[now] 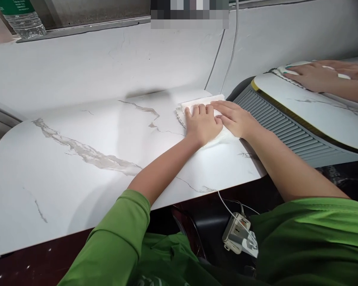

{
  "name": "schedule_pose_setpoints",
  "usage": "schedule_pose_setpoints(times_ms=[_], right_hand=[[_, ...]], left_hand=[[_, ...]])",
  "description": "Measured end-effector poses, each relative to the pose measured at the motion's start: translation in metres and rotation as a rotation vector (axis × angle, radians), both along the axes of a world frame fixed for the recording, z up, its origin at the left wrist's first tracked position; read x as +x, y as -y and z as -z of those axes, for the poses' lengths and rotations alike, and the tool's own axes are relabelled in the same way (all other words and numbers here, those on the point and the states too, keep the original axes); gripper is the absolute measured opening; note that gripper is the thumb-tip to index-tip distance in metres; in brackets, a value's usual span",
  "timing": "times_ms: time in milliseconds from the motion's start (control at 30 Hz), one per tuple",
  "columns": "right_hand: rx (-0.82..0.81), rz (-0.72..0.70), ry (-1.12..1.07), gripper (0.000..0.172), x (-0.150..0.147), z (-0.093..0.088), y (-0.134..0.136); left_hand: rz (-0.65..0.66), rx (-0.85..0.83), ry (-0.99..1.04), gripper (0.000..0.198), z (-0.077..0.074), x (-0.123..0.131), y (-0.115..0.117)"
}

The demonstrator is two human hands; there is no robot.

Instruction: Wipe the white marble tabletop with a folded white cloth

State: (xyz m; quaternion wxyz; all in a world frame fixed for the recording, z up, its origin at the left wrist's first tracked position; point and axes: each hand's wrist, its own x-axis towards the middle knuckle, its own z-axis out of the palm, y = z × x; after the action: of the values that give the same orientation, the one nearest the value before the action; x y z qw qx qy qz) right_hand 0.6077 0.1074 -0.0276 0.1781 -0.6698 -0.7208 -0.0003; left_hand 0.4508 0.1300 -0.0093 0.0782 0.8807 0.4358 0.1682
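A white cloth [220, 137] with a ruffled edge lies folded on the right part of a white marble-patterned tabletop [86, 190]. My left hand [204, 124] presses down on it with bent fingers gripping the fabric. Close beside it, touching its thumb side, my right hand [234, 119] is also on the cloth, its fingers closed over the fabric. The fingertips of both hands are partly sunk into the folds. Both forearms reach forward from green sleeves.
Across a grey ribbed panel [286, 123], another person's hands [316, 75] rest on a cloth on a second white tabletop [330, 107]. A plastic bottle [28, 24] stands on the ledge at upper left. White cables run down the wall. A power strip [237, 232] hangs below the table edge.
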Motion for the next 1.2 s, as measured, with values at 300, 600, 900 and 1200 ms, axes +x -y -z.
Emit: schedule_pose_setpoints(times_ms=[300,600,900,1200], right_hand=[[-0.040,0.015,-0.048,0.052,-0.006,-0.005,-0.033],[-0.061,0.015,-0.046,0.050,-0.005,-0.006,-0.054],[-0.081,0.039,-0.064,0.051,-0.008,-0.010,-0.069],[-0.075,0.012,-0.045,0.050,-0.005,-0.009,-0.087]], left_hand=[[-0.015,-0.007,0.004,0.043,0.003,0.002,-0.033],[-0.028,-0.055,0.007,0.044,0.001,0.004,-0.051],[-0.044,-0.075,0.068,0.042,0.008,0.013,-0.072],[-0.048,-0.102,0.087,0.042,0.004,0.012,-0.084]])
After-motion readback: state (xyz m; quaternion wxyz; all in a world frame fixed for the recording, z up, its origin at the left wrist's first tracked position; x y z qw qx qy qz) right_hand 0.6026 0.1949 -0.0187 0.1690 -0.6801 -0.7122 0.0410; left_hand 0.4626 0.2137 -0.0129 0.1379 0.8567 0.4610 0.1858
